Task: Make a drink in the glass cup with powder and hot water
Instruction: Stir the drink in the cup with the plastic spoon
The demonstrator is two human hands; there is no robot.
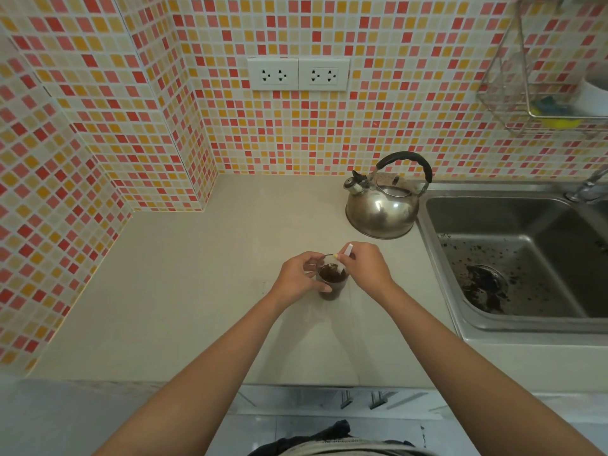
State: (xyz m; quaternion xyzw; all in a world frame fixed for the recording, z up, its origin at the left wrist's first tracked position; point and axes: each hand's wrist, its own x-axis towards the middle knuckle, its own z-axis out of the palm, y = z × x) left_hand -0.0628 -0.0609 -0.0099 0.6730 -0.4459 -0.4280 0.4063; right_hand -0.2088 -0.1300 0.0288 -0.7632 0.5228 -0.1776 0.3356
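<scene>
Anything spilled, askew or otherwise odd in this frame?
Yes: the sink basin is spattered with dark specks, with a dark wet patch around the drain. The counter looks clean. The glass cup stands upright with brown drink inside, and the kettle sits upright.

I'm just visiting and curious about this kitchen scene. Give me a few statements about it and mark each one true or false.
1. The glass cup holds something dark brown. True.
2. The kettle stands inside the sink. False: it stands on the counter, left of the sink.
3. The right hand holds a thin white stick-like item over the cup. True.
4. The left hand grips the kettle's handle. False: it is at the cup.
5. Plugs fill the wall sockets. False: they are empty.
</scene>
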